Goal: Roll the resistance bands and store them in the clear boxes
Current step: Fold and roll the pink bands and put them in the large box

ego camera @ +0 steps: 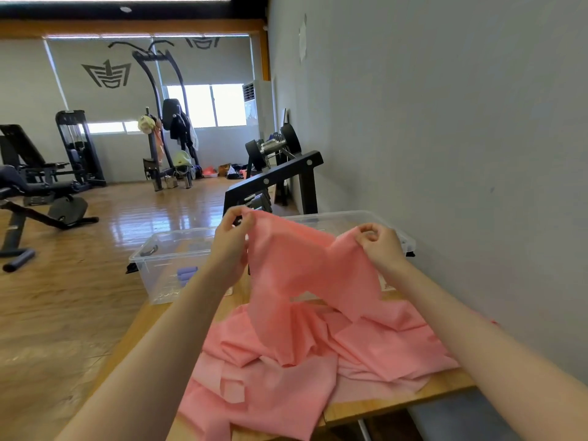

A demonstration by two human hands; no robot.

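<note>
A wide pink resistance band [299, 272] is lifted above the wooden table [413, 399], its long tail lying crumpled across the tabletop. My left hand [232, 240] pinches the band's upper left edge. My right hand [380, 245] pinches the upper right edge, so the band sags between them. Behind the band stand two clear boxes. The left clear box [152, 259] holds a rolled purple band [186, 275]. The right clear box [356, 218] is largely hidden by the pink band.
A grey wall [445, 138] runs close along the table's right side. A black dumbbell rack [280, 173] stands just beyond the boxes. Gym benches and machines [41, 179] sit on the wooden floor to the left. A grey padded seat [458, 418] lies below the table's near edge.
</note>
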